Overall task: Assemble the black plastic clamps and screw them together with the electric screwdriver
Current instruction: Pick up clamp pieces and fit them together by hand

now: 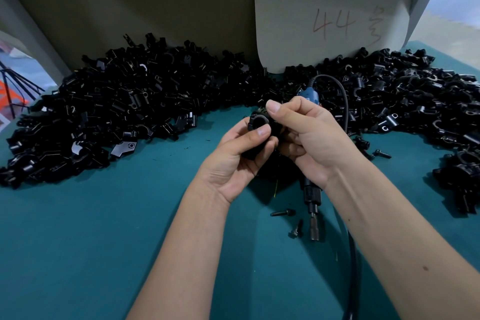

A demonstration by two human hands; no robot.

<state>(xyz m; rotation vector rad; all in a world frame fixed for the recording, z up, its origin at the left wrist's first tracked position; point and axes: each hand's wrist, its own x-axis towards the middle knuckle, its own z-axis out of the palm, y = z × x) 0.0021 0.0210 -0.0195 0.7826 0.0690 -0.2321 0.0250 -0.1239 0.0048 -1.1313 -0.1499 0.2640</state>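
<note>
Both hands — left hand [235, 161] and right hand [311, 138] — curl fingers around one black clamp [259, 125] at frame centre. Beneath lies the electric screwdriver [313, 205]; piles of clamp parts [117, 112] crowd the upper frame — loose screws [283, 213] nearby.

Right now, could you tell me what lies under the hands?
The screwdriver lies on the green table, its bit end showing beside loose screws. The right hand covers its body.

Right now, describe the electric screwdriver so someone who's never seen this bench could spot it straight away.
Start at the white card marked 44, standing behind the teal table. Below it, under the right hand, the electric screwdriver lies with its bit pointing toward the person. Unlike the black clamp parts, it has a blue rear end with a cable.
</note>
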